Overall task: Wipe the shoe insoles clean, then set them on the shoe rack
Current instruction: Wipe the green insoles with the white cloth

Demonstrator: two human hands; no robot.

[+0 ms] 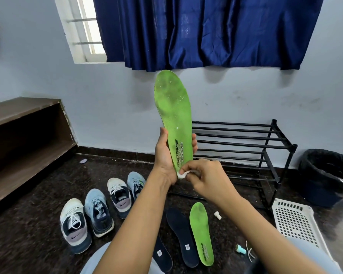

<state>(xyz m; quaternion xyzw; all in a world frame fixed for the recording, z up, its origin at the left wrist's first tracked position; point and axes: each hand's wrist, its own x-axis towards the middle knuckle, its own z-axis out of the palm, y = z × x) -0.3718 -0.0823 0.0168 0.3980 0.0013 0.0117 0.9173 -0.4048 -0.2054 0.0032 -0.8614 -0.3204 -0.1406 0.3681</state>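
My left hand (163,155) grips the heel half of a green insole (173,107), held upright in front of me with its toe end up. The insole's surface looks grimy, with white specks. My right hand (204,178) pinches a small white wad (181,174) against the insole's heel end. On the floor below lie a second green insole (201,232) and two dark insoles (181,236), one of them (162,254) partly hidden by my left forearm. The black metal shoe rack (244,153) stands against the wall behind my hands, its rails bare.
Several sneakers (99,212) sit on the dark floor at left. A white perforated basket (297,222) and a black bin (329,175) stand at right. A wooden shelf (24,135) runs along the left wall. Small caps and a string (244,250) lie near the basket.
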